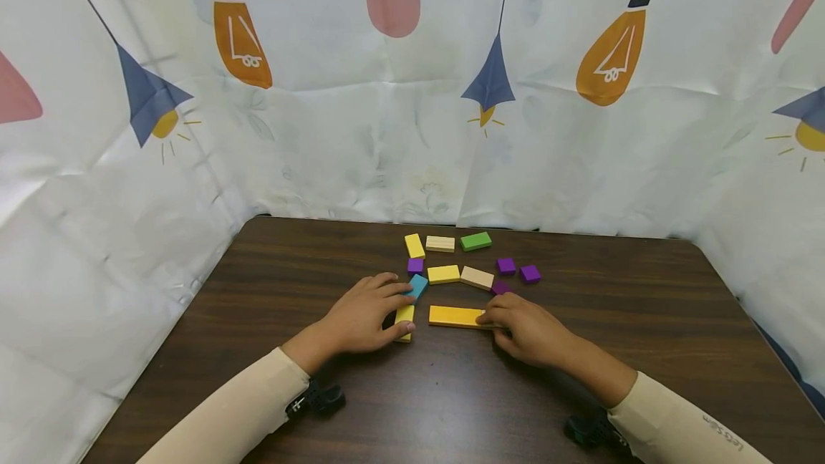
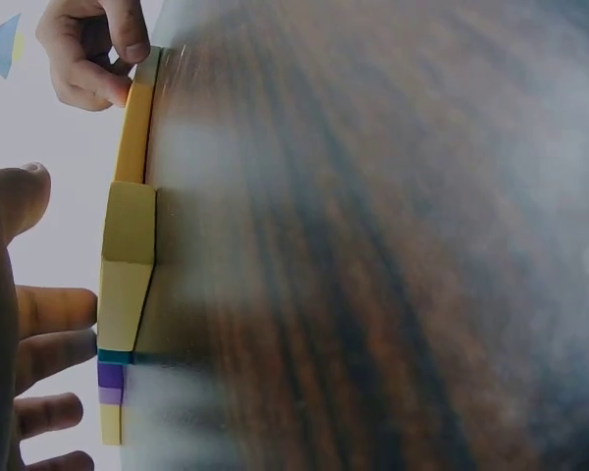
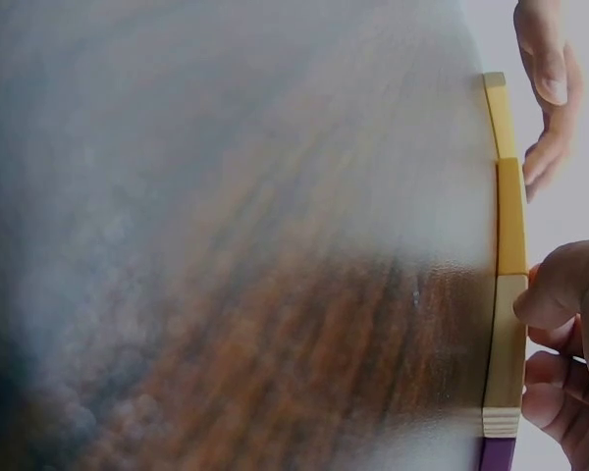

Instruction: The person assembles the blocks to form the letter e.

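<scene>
At the centre of the frame in the head view, the orange block [image 1: 454, 316] lies flat on the tabletop [image 1: 451, 407], with a narrow gap between it and the yellow block [image 1: 404, 315] to its left. Your left hand [image 1: 370, 313] has its fingers spread and relaxed, over the yellow block and the blue block [image 1: 418, 285]; how firmly they press, you cannot tell. Your right hand [image 1: 531, 331] is drawn in narrow, thumb and fingers appearing to pinch the pale wooden block [image 3: 506, 339] at the orange block's right end. Step in hand, as judged: lining up those two end to end. Keep the pinch low and light, slide along the tabletop rather than lift, and check that the near sides run flush; too hard a push would likely close the gap at the left. Mind your knuckles near the dark purple block [image 1: 501, 288]. View comparison: the right wrist view gives you the pale block's long side and striped end, largely covered by your hand in the head view. Both wrist views run yellow and orange together; only the head view shows you the gap.
</scene>
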`<action>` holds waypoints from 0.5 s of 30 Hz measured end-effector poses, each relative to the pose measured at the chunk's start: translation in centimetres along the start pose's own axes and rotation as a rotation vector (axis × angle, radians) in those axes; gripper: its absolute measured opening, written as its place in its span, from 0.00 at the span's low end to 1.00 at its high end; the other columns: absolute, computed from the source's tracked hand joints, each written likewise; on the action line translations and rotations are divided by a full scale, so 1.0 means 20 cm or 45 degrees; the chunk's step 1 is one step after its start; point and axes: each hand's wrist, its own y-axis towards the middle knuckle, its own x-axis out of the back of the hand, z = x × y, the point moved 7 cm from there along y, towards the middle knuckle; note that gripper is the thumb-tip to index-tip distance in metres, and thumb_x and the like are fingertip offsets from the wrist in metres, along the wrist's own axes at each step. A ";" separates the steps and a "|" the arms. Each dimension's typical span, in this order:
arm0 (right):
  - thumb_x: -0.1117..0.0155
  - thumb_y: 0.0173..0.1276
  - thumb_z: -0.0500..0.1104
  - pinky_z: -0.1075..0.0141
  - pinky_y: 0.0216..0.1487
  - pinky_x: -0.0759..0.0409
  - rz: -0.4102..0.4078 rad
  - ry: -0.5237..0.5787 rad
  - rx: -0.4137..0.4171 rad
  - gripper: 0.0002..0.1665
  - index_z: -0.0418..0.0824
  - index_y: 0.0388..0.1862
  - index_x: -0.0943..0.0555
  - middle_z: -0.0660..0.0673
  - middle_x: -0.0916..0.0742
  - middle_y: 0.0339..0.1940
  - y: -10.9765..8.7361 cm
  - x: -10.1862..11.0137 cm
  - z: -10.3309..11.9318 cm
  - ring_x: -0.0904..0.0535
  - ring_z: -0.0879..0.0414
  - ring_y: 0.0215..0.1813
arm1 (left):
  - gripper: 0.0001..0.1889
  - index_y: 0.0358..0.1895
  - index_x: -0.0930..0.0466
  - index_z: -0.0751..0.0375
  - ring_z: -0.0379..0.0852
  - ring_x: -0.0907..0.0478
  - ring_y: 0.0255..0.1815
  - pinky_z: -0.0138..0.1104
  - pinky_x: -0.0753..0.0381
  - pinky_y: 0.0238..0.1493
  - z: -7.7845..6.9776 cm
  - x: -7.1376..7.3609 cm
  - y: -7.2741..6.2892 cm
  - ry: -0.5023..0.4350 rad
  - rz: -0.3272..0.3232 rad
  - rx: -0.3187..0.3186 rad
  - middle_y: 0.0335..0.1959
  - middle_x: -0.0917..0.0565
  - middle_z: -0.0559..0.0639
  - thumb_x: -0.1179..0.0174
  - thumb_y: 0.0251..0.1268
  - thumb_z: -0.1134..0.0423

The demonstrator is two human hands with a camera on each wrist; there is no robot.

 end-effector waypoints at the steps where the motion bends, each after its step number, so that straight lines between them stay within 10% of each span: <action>1: 0.30 0.65 0.32 0.60 0.49 0.18 0.000 0.000 -0.001 0.15 0.43 0.49 0.12 0.51 0.16 0.47 0.00 0.00 0.00 0.22 0.57 0.49 | 0.30 0.67 0.20 0.49 0.55 0.37 0.76 0.54 0.38 0.73 0.00 0.00 0.00 -0.001 -0.002 -0.005 0.72 0.26 0.46 0.50 0.76 0.35; 15: 0.30 0.65 0.32 0.61 0.48 0.18 0.004 0.003 -0.012 0.15 0.44 0.49 0.12 0.52 0.16 0.46 0.00 0.00 0.00 0.22 0.58 0.48 | 0.29 0.65 0.18 0.50 0.56 0.35 0.74 0.54 0.37 0.72 -0.01 0.01 0.00 0.010 -0.042 -0.032 0.70 0.24 0.47 0.49 0.76 0.36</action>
